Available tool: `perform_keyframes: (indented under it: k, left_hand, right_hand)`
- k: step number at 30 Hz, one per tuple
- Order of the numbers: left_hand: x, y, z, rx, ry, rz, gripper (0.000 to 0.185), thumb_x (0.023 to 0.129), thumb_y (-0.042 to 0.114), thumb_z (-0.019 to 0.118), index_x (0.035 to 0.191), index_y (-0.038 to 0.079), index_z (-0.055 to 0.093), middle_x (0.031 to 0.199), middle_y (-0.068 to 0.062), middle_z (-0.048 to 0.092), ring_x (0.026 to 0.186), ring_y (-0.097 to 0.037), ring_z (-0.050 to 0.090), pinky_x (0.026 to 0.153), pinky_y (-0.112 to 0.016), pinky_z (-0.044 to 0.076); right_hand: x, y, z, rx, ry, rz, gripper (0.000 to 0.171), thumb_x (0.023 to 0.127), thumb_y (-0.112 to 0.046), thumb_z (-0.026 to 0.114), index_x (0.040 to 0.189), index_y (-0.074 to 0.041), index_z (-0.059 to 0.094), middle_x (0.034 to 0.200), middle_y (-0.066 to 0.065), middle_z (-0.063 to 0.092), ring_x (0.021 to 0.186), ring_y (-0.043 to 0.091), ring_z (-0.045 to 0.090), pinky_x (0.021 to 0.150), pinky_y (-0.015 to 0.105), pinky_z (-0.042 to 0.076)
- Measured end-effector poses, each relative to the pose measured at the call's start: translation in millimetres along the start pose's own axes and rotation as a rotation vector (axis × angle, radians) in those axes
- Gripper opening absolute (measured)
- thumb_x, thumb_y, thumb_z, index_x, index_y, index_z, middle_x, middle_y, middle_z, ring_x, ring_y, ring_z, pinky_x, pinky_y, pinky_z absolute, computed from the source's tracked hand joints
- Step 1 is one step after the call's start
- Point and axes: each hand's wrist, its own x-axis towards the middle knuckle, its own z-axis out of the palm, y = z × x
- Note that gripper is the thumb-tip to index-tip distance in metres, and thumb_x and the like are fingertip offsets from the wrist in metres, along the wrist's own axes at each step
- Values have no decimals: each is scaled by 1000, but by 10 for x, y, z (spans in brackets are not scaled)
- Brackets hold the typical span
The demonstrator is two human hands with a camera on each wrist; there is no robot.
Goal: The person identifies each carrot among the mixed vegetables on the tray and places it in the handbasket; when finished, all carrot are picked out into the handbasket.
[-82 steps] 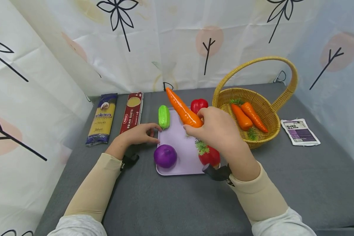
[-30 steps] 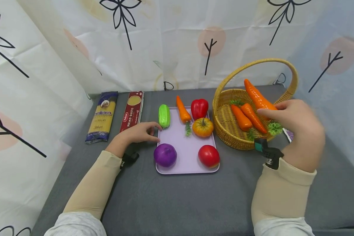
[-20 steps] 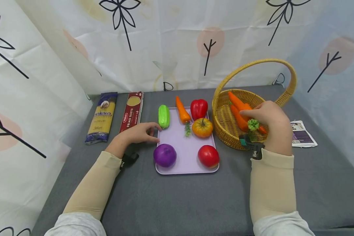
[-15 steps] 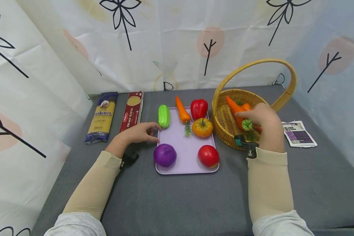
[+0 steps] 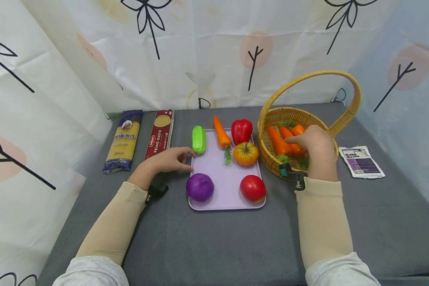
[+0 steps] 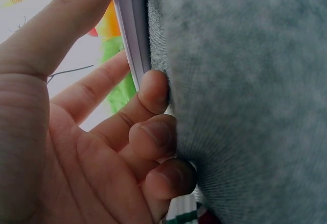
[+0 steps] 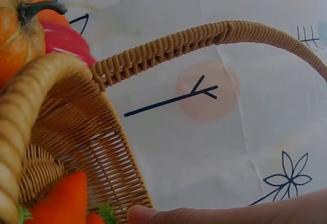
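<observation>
3 carrots (image 5: pixel 279 143) lie by the right hand (image 5: pixel 317 147).

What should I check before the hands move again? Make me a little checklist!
1. Basket standing upright: ok.
2. Carrots in the basket lying below its handle: ok.
3. Right hand free of those carrots: cannot tell, its fingers are hidden.
4. Left hand at the tray's left edge: ok.
5. Small carrot wholly inside the tray: not ok, its tip pokes past the far edge.
</observation>
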Motion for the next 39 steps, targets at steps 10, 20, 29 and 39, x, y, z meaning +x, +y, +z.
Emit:
perform_keyframes:
  k: [10,20,29,39]
  left_hand:
    - [-6,16,-7,-5,-9,-4,53,77,51,72,122,29,55,88,-4,54,79,-22,51,65,-35,40]
    - [2,9,-12,-9,-7,0,55,76,54,72,122,28,55,89,-5,54,79,-21,51,65,-35,39]
    - [2,10,-13,-15,-12,-1,53,77,51,72,122,28,55,88,-5,53,79,-22,51,66,-35,39]
    - [-13,23,-25,-28,-22,-3,55,77,52,72,122,27,55,89,-6,52,80,-22,50,66,-35,39]
  right_hand:
    - [-254,-156,-135,46,138,-88,68,83,-65,53,108,-4,65,97,16,57,84,31,49,66,40,42]
    - [-664,-435,-252,76,229,-160,79,83,-70,46,127,-6,57,117,17,57,103,36,47,86,52,39]
    - [-957,-712,-145,87,302,-288,59,87,-58,53,123,-11,60,94,9,56,86,27,47,69,40,41]
    - [-866,-1039,185,48,247,-517,40,86,-37,66,115,-10,63,84,4,55,77,22,48,68,35,41]
